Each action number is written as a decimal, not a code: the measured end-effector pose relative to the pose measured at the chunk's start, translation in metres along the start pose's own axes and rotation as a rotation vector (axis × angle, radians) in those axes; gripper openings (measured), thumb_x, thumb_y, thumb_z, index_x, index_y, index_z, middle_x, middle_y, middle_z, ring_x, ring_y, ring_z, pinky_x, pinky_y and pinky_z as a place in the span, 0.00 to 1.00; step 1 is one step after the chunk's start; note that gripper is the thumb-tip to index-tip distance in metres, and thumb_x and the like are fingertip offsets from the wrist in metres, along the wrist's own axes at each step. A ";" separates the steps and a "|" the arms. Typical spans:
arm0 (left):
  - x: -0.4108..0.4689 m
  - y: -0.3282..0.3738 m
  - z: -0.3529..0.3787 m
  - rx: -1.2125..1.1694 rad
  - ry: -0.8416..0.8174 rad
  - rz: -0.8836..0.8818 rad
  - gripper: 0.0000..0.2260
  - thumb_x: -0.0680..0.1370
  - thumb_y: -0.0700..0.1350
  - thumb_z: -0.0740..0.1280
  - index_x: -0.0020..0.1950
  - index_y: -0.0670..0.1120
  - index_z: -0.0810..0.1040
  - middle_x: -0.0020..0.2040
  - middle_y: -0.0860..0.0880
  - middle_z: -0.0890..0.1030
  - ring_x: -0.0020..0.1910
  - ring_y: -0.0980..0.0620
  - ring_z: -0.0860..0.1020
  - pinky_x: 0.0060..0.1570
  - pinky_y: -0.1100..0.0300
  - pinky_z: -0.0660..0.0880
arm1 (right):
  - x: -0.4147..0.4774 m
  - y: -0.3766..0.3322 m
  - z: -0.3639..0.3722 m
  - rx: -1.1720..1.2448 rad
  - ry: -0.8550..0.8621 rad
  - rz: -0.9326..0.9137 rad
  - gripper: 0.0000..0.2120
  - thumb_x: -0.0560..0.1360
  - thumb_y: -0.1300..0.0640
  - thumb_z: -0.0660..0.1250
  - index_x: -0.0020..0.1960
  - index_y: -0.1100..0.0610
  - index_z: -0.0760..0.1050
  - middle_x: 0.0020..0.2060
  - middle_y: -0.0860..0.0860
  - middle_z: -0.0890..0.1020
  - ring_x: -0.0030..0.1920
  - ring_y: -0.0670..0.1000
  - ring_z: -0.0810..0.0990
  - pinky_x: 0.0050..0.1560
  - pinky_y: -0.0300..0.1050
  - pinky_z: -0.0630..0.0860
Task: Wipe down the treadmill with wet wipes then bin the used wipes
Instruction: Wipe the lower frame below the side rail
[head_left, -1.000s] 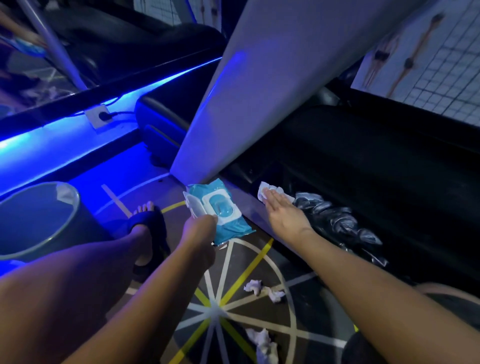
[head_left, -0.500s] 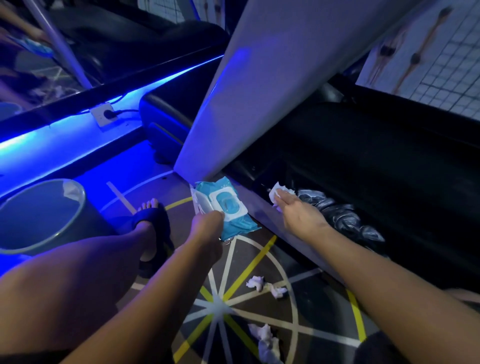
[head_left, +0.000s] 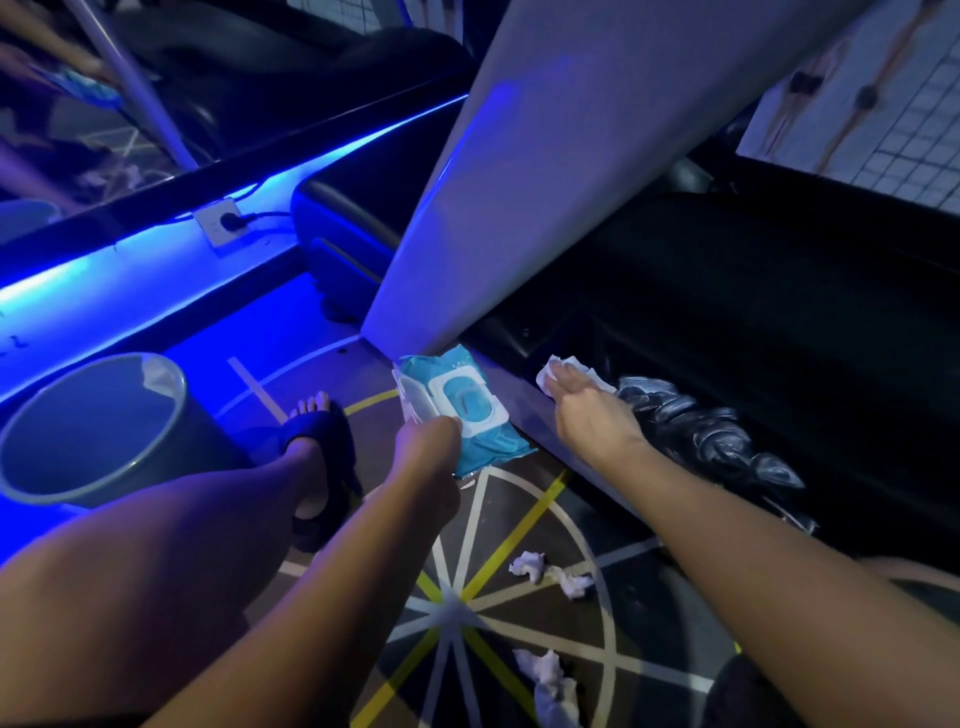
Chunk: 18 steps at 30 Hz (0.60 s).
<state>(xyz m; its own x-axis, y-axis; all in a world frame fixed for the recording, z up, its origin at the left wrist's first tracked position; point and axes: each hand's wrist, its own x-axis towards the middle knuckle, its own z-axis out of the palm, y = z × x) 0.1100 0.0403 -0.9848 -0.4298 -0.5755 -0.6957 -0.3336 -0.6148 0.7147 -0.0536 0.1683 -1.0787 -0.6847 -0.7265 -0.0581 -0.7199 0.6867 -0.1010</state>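
Dark treadmill (head_left: 779, 312) with pale upright; round grey plastic bin (head_left: 179, 395) on the floor at my left. My left hand (head_left: 428, 444) grips the blue plastic wet-wipe pack (head_left: 488, 441). My right hand (head_left: 587, 410), fingers flat, presses a white wet wipe (head_left: 571, 364) onto the treadmill's side rail.

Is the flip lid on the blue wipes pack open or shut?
Open: on the wipes pack, the white flap lies folded back beside the oval opening, next to the left hand.
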 end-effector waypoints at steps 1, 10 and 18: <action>-0.001 0.001 0.001 0.009 0.003 -0.001 0.17 0.83 0.36 0.62 0.72 0.38 0.72 0.60 0.39 0.83 0.44 0.46 0.83 0.36 0.56 0.80 | 0.000 -0.001 -0.003 -0.011 0.014 0.009 0.27 0.81 0.64 0.56 0.80 0.57 0.61 0.80 0.48 0.59 0.78 0.49 0.62 0.70 0.47 0.71; 0.006 -0.004 -0.002 -0.010 0.012 0.005 0.19 0.84 0.34 0.61 0.75 0.40 0.69 0.62 0.38 0.82 0.48 0.42 0.84 0.48 0.49 0.82 | -0.022 0.007 -0.025 -0.048 0.082 0.002 0.17 0.79 0.65 0.56 0.66 0.59 0.74 0.68 0.52 0.75 0.53 0.60 0.84 0.35 0.50 0.72; 0.002 -0.001 0.000 0.013 0.004 -0.006 0.19 0.83 0.35 0.62 0.74 0.40 0.70 0.62 0.39 0.82 0.54 0.41 0.84 0.52 0.49 0.82 | -0.010 -0.001 -0.021 -0.067 -0.048 0.040 0.25 0.82 0.63 0.56 0.79 0.54 0.62 0.80 0.48 0.58 0.75 0.53 0.67 0.64 0.48 0.72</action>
<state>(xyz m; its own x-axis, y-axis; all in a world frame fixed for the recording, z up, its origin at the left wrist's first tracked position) 0.1096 0.0391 -0.9868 -0.4242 -0.5740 -0.7004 -0.3473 -0.6112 0.7112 -0.0486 0.1753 -1.0573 -0.7081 -0.6977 -0.1082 -0.6991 0.7144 -0.0315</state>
